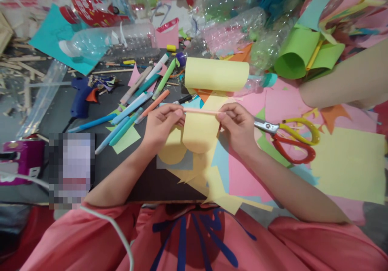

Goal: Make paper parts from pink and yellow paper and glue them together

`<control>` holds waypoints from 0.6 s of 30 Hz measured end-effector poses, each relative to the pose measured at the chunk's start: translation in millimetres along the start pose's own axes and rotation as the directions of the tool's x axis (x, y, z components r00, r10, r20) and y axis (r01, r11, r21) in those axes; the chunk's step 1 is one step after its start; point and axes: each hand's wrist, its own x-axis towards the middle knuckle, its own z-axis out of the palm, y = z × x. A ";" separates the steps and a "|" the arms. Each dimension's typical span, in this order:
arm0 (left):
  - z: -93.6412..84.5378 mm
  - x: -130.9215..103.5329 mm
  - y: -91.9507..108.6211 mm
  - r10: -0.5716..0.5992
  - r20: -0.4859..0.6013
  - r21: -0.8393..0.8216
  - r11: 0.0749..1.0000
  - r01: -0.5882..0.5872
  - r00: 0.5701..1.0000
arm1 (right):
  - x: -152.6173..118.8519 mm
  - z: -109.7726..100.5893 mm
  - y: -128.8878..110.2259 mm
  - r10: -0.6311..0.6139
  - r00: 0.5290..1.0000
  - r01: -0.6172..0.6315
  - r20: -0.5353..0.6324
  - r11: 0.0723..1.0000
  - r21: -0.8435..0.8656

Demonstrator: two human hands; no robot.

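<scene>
A yellow paper piece (200, 135) with a rounded lower edge hangs over the table between my hands. Along its top edge runs a thin peach-coloured bar; I cannot tell if it is a stick or the paper's rolled edge. My left hand (160, 127) pinches the left end between thumb and fingers. The right end is pinched by my right hand (240, 128). Just beyond lies a rolled yellow paper tube (216, 75). Scissors (268, 126) with yellow and red handles rest beside my right hand. Several markers (133, 103) lie left of my left hand.
A blue glue gun (80, 97) and a phone (77, 161) are at the left. Plastic bottles (112, 40) crowd the back. Coloured paper scraps (248, 170) cover the right side. Another person's arm (345, 77) reaches in from the right. A white cable (112, 222) crosses at lower left.
</scene>
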 end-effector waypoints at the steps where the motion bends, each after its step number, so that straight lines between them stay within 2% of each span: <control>1: -1.3 1.1 -0.2 0.009 -0.015 -0.020 1.000 -0.009 1.000 | 1.1 -1.6 1.2 -0.020 0.999 0.021 -0.041 1.000 0.017; 4: -6.2 5.4 -1.1 0.057 -0.068 -0.025 0.998 -0.059 0.996 | 6.1 -8.1 1.9 -0.122 0.978 0.121 -0.170 0.993 -0.015; 7: -10.4 9.2 -3.8 0.117 -0.126 0.011 0.993 -0.117 0.985 | 11.3 -14.9 -1.4 -0.208 0.955 0.195 -0.214 0.978 -0.080; 10: -12.7 10.4 -7.0 0.159 -0.159 0.061 0.987 -0.151 0.974 | 11.6 -16.4 -5.1 -0.155 0.975 0.144 -0.158 0.986 -0.080; 13: -14.5 8.1 -7.0 0.176 -0.159 0.124 0.980 -0.157 0.971 | 5.0 -10.5 -6.8 0.004 1.000 -0.003 0.013 0.999 -0.038; 15: -15.8 5.5 -3.7 0.213 -0.110 0.198 0.962 -0.189 0.971 | -0.9 -4.6 -6.9 0.075 0.985 -0.069 0.154 0.997 -0.045; 16: -16.3 4.1 -1.3 0.238 -0.046 0.241 0.945 -0.221 0.970 | -3.7 -1.7 -6.7 0.089 0.975 -0.079 0.206 0.995 -0.055; 18: -16.6 1.6 3.8 0.262 0.163 0.332 0.893 -0.303 0.951 | -8.1 2.9 -5.7 0.086 0.963 -0.071 0.255 0.995 -0.069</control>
